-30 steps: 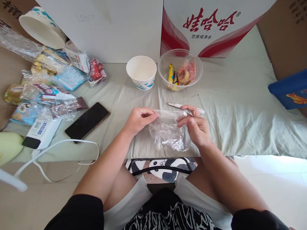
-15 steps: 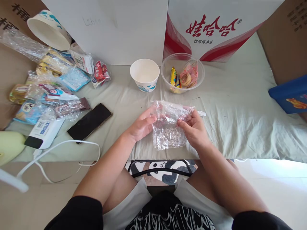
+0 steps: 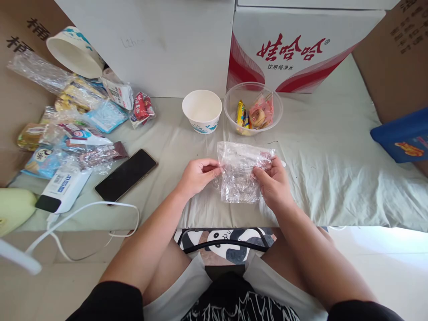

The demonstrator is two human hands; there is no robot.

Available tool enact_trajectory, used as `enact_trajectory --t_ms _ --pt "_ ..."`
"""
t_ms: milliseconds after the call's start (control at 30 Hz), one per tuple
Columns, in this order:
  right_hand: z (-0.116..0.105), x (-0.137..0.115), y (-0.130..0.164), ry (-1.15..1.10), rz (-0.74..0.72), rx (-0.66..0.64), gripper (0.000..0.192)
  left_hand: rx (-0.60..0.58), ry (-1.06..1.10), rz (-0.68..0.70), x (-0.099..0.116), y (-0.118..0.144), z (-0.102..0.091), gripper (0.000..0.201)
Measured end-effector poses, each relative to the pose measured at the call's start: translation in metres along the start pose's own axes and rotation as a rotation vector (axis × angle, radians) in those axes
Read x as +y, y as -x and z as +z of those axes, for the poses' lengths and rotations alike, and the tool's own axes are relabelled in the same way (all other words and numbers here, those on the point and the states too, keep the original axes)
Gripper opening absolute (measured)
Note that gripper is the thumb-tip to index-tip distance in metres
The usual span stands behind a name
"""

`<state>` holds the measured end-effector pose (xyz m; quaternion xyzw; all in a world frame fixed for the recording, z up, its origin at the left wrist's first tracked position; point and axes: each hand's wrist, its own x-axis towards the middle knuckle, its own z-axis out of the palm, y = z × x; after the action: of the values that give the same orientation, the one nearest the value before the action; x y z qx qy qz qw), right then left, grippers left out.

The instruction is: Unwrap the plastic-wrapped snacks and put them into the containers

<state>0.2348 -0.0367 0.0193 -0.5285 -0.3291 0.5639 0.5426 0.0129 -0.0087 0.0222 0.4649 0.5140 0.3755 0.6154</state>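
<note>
A crumpled clear plastic bag is held upright between both hands, just above the pale green sheet. My left hand pinches its left edge. My right hand grips its right side. Behind the bag stand a white paper cup and a clear plastic bowl with wrapped snacks in it. A white utensil lies mostly hidden behind my right hand.
A black phone lies to the left, beside a white power bank with a white cable. Several snack packets are piled at the far left. A red and white box stands at the back, a blue item at right.
Both hands lifted the bag off the sheet and turned it upright, its top edge now spread between them. The white utensil is now mostly covered by my right hand.
</note>
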Motion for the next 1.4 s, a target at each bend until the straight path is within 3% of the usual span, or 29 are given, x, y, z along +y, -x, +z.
enact_trajectory --t_ms 67,133,267,400,533,633,800,867,967,1100,1233,1400 --pt "0.0 0.001 0.0 0.004 -0.019 0.024 0.039 0.072 0.021 0.013 0.002 0.001 0.0 0.043" --pt "-0.001 0.002 0.0 0.027 -0.045 0.046 0.036 0.117 0.177 -0.018 0.006 0.001 0.001 0.043" --pt "0.001 0.003 0.003 0.103 -0.066 0.032 0.036 0.077 0.45 -0.099 0.013 0.002 0.001 0.055" --pt "0.006 -0.001 0.007 0.16 -0.084 0.006 0.041 -0.101 0.283 -0.153 0.012 0.006 0.005 0.075" --pt "0.007 -0.003 0.008 0.167 -0.08 -0.067 0.046 -0.092 0.158 -0.202 0.011 0.008 0.006 0.059" --pt "0.004 -0.003 0.009 0.263 -0.034 -0.184 0.032 -0.097 0.231 -0.174 0.012 0.008 0.001 0.057" --pt "0.004 -0.005 0.011 0.319 -0.038 -0.202 0.033 -0.14 0.104 -0.125 0.009 0.008 0.0 0.092" --pt "0.005 -0.006 0.011 0.301 -0.029 -0.229 0.036 -0.107 0.028 -0.113 0.007 0.008 0.002 0.083" --pt "0.004 -0.006 0.011 0.251 -0.014 -0.271 0.043 -0.074 -0.009 -0.109 0.008 0.007 0.002 0.054" --pt "0.001 -0.003 0.011 0.273 -0.013 -0.223 0.044 -0.173 0.14 -0.171 0.012 0.007 -0.005 0.033" --pt "0.0 -0.004 0.01 0.295 0.009 -0.189 0.042 -0.311 0.303 -0.176 0.014 0.007 -0.011 0.035" --pt "0.001 -0.008 0.011 0.28 0.116 -0.307 0.042 -0.225 0.08 -0.173 0.016 0.01 -0.014 0.045"
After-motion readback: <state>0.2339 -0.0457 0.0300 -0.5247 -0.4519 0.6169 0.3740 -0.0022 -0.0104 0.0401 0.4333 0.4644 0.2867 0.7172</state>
